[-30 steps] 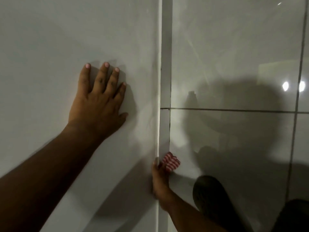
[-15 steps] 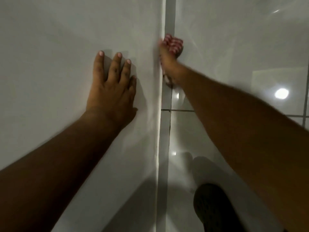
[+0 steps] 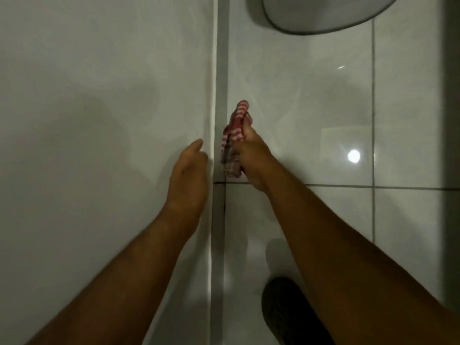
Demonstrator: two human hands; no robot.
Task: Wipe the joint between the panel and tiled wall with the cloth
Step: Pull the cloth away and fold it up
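A vertical grey joint [image 3: 221,70] runs between the plain white panel [image 3: 99,95] on the left and the glossy tiled wall [image 3: 311,108] on the right. My right hand [image 3: 251,158] grips a bunched red-and-white checked cloth [image 3: 232,140], held just right of the joint at mid height. My left hand [image 3: 188,175] rests edge-on against the panel beside the joint, thumb forward, its fingers hidden from me. The two hands sit close together on either side of the joint.
A rounded white fixture [image 3: 323,13] juts in at the top right. Dark grout lines [image 3: 372,120] cross the tiles. A dark shoe [image 3: 288,310] shows on the floor at the bottom, under my right forearm. A bright light reflection [image 3: 353,156] glares on a tile.
My right hand with the cloth has come down along the joint from its high point. My left hand has lifted its flat palm off the panel and shifted right, next to the joint.
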